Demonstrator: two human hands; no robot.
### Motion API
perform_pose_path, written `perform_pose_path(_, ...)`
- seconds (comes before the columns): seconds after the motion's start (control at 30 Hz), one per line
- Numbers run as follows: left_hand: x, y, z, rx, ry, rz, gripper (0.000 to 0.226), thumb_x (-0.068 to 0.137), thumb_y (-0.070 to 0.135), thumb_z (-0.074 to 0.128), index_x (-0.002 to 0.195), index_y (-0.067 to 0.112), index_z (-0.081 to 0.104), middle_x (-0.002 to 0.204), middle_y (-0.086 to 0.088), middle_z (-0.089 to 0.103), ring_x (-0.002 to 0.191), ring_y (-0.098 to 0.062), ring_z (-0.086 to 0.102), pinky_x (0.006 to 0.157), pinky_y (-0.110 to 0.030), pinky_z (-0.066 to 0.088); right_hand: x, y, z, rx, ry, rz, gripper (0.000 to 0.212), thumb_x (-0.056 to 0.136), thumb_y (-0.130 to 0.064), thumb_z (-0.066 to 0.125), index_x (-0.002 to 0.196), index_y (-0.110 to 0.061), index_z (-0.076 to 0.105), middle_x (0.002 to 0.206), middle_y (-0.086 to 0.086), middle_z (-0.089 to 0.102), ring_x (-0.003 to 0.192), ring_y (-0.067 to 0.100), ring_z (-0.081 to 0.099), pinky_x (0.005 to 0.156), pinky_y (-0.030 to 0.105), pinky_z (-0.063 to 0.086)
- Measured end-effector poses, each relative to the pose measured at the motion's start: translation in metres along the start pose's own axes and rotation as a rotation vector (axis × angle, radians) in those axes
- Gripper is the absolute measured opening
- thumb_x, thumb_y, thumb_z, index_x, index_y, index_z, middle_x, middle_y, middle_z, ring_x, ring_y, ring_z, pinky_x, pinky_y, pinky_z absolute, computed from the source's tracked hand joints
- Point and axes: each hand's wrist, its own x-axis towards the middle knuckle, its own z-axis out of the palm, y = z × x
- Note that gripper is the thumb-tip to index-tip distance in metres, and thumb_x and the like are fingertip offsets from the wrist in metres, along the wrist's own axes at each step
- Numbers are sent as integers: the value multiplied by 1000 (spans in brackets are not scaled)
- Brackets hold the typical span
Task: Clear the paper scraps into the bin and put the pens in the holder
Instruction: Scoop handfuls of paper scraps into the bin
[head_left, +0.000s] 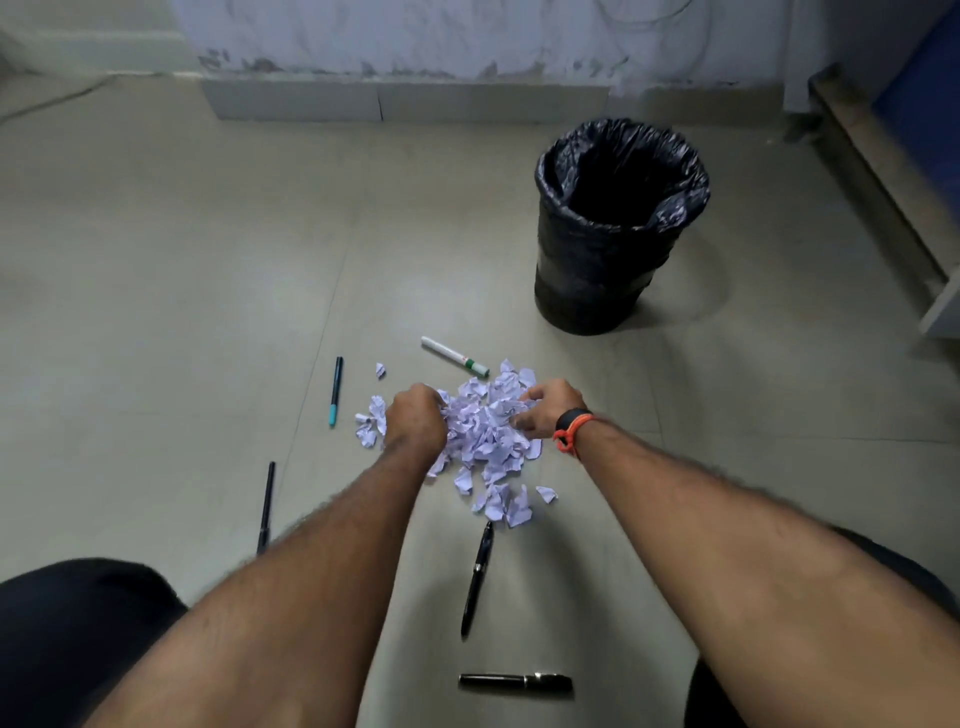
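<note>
Gathering paper scraps (488, 441) off the floor (156, 260), two-handed. Left hand (415, 421) knuckles-up, fingers curled down into the left side of the pile, clenched on a wad of scraps by the look of it. Right hand (550, 410) at the far right edge, fingers hooked over the scraps, pinching a few; black-and-orange wristband (569, 431) on that wrist. Bulk of the pile between the two hands, strays just left of the left hand, loose tail trailing back toward the body.

Outward: five pens flat on the floor, none touched.
- White marker with green band (454, 356) just beyond the pile.
- Teal-tipped pen (336, 389) left of the pile.
- Slim black pen (266, 506) further left and nearer the body.
- Black capped pen (477, 577) just behind the tail of scraps.
- Second black capped pen (514, 682) nearest the body, lying crosswise.

Bin (592, 270) with black liner upright, beyond and right of the pile, well apart from it. Inside too dark to check for scraps.

Progress, as a judgement: early. No scraps visibly binned, no pens collected. Holder not in view. Left to do: carry handfuls to the bin, sweep up strays, locate the holder, load five pens.

Writing: none readable. Print on the marker barrel too small; no brand visible on pens, bin or wristband.
</note>
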Motion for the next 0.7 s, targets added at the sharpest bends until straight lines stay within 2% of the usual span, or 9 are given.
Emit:
perform_pose_path(0.07, -2, 16, -11, -36, -15, -76, 17, 79, 4, 64, 91, 11, 74, 97, -13, 73, 96, -32, 68, 72, -28, 49, -4, -20, -17, 26, -85, -10, 46, 74, 8, 76, 117, 2, 61, 68, 6, 62, 39, 11, 62, 46, 24, 57)
perform_pose_path(0.17, 7, 31, -12, -95, -34, -105, 19, 78, 9, 69, 95, 14, 74, 101, -12, 73, 98, -30, 68, 77, -29, 52, -4, -44, -38, -28, -160, -51, 41, 76, 10, 74, 113, 0, 58, 68, 7, 59, 32, 6, 57, 38, 19, 51)
perform_pose_path(0.23, 20, 36, -15, -144, -18, -89, 24, 78, 13, 70, 101, 14, 74, 102, -12, 73, 99, -29, 68, 82, -31, 53, 1, -57, -48, -17, -198, -80, 42, 77, 10, 73, 114, 0, 56, 72, 11, 62, 44, 11, 64, 43, 20, 55)
perform_pose_path(0.33, 38, 42, -29, -201, -8, -95, 26, 75, 16, 73, 101, 16, 75, 98, -10, 74, 95, -27, 70, 84, -28, 55, 6, -72, -71, 44, -224, -104, 41, 78, 7, 73, 113, -3, 55, 88, 16, 68, 70, 22, 69, 62, 27, 61)
perform_pose_path(0.47, 58, 57, -58, -341, -152, -82, 30, 57, 14, 84, 87, 12, 77, 83, -12, 76, 78, -25, 75, 79, -38, 61, 2, -90, -110, 115, -314, -114, 22, 81, 9, 68, 101, 1, 64, 85, 11, 68, 70, 15, 69, 67, 27, 61)
perform_pose_path(0.53, 72, 68, -74, -379, -186, -7, 29, 51, 16, 82, 79, 10, 75, 82, -15, 76, 80, -28, 75, 80, -42, 60, 2, -99, -131, 186, -323, -140, 15, 82, 10, 67, 90, -3, 65, 83, 9, 68, 65, 11, 70, 64, 24, 61)
perform_pose_path(0.6, 83, 88, -91, -418, -193, 54, 19, 55, 13, 81, 70, 12, 70, 81, -16, 74, 84, -30, 74, 82, -45, 59, 7, -110, -153, 268, -292, -193, 17, 83, 12, 65, 87, -4, 64, 86, 9, 68, 66, 11, 71, 63, 23, 60)
perform_pose_path(0.7, 94, 125, -106, -577, -196, 85, 23, 47, 12, 82, 64, 9, 67, 79, -17, 68, 87, -34, 72, 87, -49, 57, 10, -124, -185, 397, -176, -246, 18, 83, 14, 62, 90, -2, 65, 90, 10, 67, 71, 17, 70, 62, 23, 60)
